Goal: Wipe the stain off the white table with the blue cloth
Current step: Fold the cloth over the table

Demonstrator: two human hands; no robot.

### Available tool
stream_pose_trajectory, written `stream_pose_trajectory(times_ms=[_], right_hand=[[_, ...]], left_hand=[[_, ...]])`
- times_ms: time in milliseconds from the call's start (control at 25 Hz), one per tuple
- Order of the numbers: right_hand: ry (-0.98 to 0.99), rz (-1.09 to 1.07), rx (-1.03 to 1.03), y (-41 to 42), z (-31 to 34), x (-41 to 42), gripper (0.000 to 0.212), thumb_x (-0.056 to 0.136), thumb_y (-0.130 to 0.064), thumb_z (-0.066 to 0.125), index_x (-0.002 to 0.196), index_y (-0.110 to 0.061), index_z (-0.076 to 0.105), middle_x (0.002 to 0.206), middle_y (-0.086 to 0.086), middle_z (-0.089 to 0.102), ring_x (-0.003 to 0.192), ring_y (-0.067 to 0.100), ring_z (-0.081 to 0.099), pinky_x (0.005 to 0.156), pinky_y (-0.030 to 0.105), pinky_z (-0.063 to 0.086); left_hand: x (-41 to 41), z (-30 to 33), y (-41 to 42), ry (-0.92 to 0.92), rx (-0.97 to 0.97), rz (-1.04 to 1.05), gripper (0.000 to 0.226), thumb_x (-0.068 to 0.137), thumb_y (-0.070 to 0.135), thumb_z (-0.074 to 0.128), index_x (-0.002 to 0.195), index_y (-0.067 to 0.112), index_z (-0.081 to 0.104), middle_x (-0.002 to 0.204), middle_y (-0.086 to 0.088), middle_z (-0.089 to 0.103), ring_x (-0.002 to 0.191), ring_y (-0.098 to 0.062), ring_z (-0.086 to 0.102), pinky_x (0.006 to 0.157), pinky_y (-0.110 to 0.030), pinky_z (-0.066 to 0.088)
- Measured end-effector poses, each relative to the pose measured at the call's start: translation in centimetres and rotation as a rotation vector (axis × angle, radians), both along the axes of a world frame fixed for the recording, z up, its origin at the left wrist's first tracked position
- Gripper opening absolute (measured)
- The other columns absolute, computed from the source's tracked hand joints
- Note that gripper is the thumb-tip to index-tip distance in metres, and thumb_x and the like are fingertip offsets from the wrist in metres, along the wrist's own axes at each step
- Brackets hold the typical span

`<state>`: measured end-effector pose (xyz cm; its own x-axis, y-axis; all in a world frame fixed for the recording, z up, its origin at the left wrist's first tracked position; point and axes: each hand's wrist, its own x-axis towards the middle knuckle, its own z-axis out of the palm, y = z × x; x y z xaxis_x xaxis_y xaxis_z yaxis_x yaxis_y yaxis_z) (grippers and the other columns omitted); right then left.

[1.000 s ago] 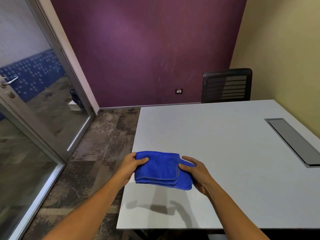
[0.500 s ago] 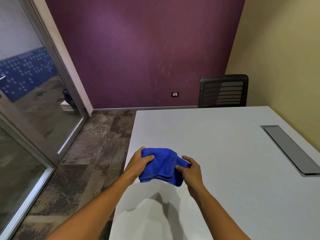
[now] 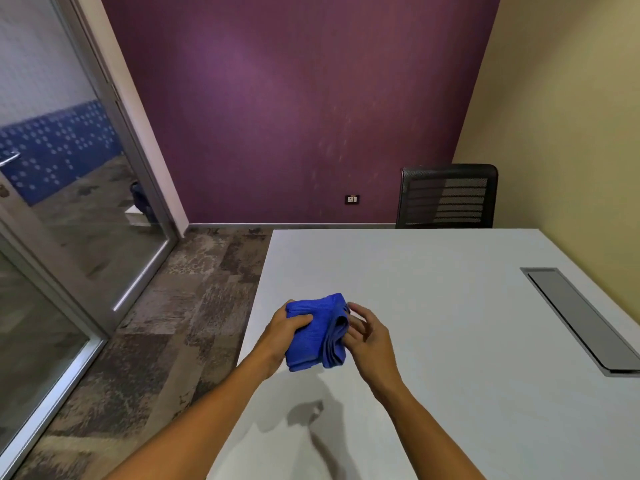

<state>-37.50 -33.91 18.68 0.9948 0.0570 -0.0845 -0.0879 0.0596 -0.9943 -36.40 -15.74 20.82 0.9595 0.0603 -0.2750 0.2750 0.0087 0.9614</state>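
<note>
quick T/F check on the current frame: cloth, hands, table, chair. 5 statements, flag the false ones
1. The left hand grips the folded blue cloth. True.
2. The cloth lies flat on the white table. False: it is held up above the table, and its shadow falls on the surface below.
3. The right hand is clenched in a fist around the cloth. False: its fingers are spread, only touching the cloth's folded edge.
4. A black chair stands at the table's far edge. True.
5. A stain shows clearly beside the cloth. False: no stain can be made out on the table.
</note>
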Motion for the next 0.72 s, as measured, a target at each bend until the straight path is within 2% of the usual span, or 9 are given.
stream_pose_trajectory(times_ms=[80, 200, 240, 320, 400, 480, 560, 640, 720], right_hand=[[-0.025, -0.078, -0.115, -0.8, -0.3, 0.6, 0.058, 0.087, -0.010, 0.079, 0.132, -0.037, 0.053, 0.123, -0.002, 0.069, 0.111, 0.017, 0.069, 0.090, 0.030, 0.059], [0.058, 0.047, -0.190, -1.1, -0.1, 1.4, 0.103, 0.075, -0.041, 0.089, 0.158, -0.032, 0.028, 0.145, -0.012, 0.045, 0.131, 0.013, 0.052, 0.104, 0.036, 0.051], [0.082, 0.090, -0.178, -1.3, -0.2, 1.8, 0.103, 0.074, -0.044, 0.089, 0.157, -0.028, 0.031, 0.146, -0.013, 0.045, 0.134, 0.013, 0.051, 0.104, 0.034, 0.050], [0.069, 0.151, -0.133, -1.8, 0.0, 2.6, 0.061, 0.081, -0.033, 0.087, 0.135, -0.020, 0.060, 0.132, -0.010, 0.067, 0.123, 0.017, 0.065, 0.091, 0.026, 0.055], [0.016, 0.153, -0.146, -1.8, 0.3, 3.2, 0.034, 0.084, -0.025, 0.084, 0.115, -0.022, 0.071, 0.109, -0.006, 0.078, 0.107, 0.018, 0.073, 0.084, 0.028, 0.059], [-0.033, 0.100, -0.204, -1.7, 0.0, 4.0, 0.035, 0.082, -0.027, 0.084, 0.113, -0.024, 0.068, 0.105, -0.007, 0.077, 0.097, 0.011, 0.074, 0.084, 0.032, 0.061], [-0.079, 0.056, -0.263, -1.3, -0.7, 5.0, 0.033, 0.084, -0.020, 0.080, 0.112, -0.026, 0.063, 0.103, -0.012, 0.075, 0.093, 0.006, 0.072, 0.079, 0.027, 0.060], [-0.163, 0.049, -0.336, -0.6, -1.7, 6.1, 0.031, 0.084, -0.006, 0.075, 0.103, -0.027, 0.062, 0.103, -0.017, 0.073, 0.096, 0.003, 0.069, 0.078, 0.020, 0.056], [-0.379, -0.008, -0.573, 0.3, -3.0, 7.5, 0.032, 0.078, -0.001, 0.074, 0.093, -0.026, 0.061, 0.108, -0.022, 0.069, 0.102, 0.000, 0.059, 0.081, 0.018, 0.048]], left_hand=[[-0.4, 0.2, 0.5, 0.009, -0.141, -0.045, 0.022, 0.096, 0.009, 0.057, 0.115, 0.009, 0.066, 0.112, -0.017, 0.074, 0.101, -0.032, 0.070, 0.093, -0.049, 0.055], [-0.5, 0.5, 0.6, 0.001, -0.172, -0.121, 0.035, 0.087, 0.017, 0.065, 0.119, 0.002, 0.064, 0.113, -0.021, 0.072, 0.104, -0.036, 0.069, 0.096, -0.052, 0.052], [-0.3, 0.4, 0.7, -0.006, -0.177, -0.132, 0.043, 0.083, 0.020, 0.067, 0.120, 0.000, 0.061, 0.115, -0.024, 0.070, 0.104, -0.037, 0.069, 0.097, -0.053, 0.051], [0.6, 0.1, 1.3, -0.022, -0.184, -0.154, 0.050, 0.080, 0.022, 0.070, 0.122, -0.001, 0.057, 0.119, -0.025, 0.068, 0.105, -0.036, 0.068, 0.098, -0.054, 0.050], [1.4, -0.1, 2.1, -0.038, -0.169, -0.196, 0.050, 0.080, 0.024, 0.074, 0.123, 0.005, 0.056, 0.119, -0.020, 0.069, 0.106, -0.033, 0.068, 0.097, -0.051, 0.053], [2.1, -0.4, 2.6, -0.077, -0.050, -0.281, 0.049, 0.079, 0.020, 0.077, 0.123, 0.016, 0.057, 0.119, -0.010, 0.069, 0.107, -0.026, 0.068, 0.092, -0.043, 0.057], [3.4, -1.3, 3.2, -0.153, 0.169, -0.330, 0.042, 0.080, 0.008, 0.074, 0.117, 0.026, 0.064, 0.114, -0.001, 0.072, 0.105, -0.021, 0.069, 0.089, -0.037, 0.058], [5.0, -2.4, 3.9, -0.228, 0.293, -0.252, 0.041, 0.081, -0.007, 0.068, 0.098, 0.031, 0.074, 0.104, 0.004, 0.076, 0.102, -0.017, 0.071, 0.090, -0.035, 0.059], [6.8, -3.5, 4.8, -0.329, 0.407, -0.154, 0.049, 0.081, -0.011, 0.070, 0.081, 0.038, 0.076, 0.106, 0.012, 0.075, 0.108, -0.006, 0.067, 0.096, -0.029, 0.055]])
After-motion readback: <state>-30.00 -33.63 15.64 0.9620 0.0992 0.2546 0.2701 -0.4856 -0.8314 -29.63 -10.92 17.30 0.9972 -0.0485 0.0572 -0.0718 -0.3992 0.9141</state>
